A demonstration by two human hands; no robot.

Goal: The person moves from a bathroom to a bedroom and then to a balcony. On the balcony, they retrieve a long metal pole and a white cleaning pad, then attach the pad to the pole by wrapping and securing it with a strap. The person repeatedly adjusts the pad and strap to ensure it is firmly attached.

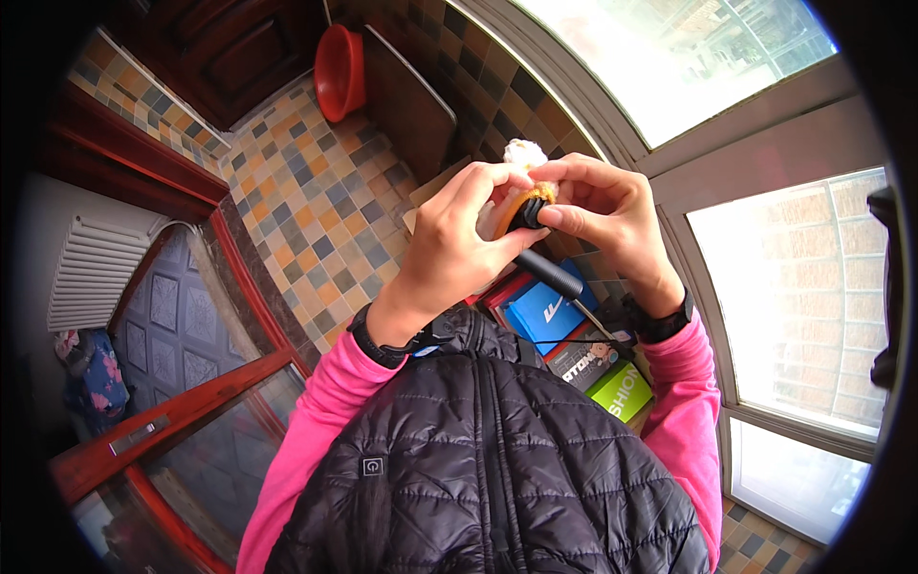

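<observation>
Both hands are raised in front of my chest around a small soft-looking object (517,207), orange-yellow with a ribbed black part and white fluff at its top. Its exact kind is not clear. My left hand (457,232) grips it from the left, with thumb and fingers bent around its edge. From the other side, my right hand (604,212) pinches it, the thumb against the black part. White fluff (524,153) shows above the fingertips. Just below the hands is a black ribbed handle (549,274) with a thin metal rod; neither hand appears to grip it.
Stacked boxes, among them a blue box (542,308) and a green box (622,390), stand below the hands. A red basin (339,74) leans by a dark board (409,91) on the tiled floor (316,206). Windows (789,297) line the right; a red-framed glass door (191,411) stands left.
</observation>
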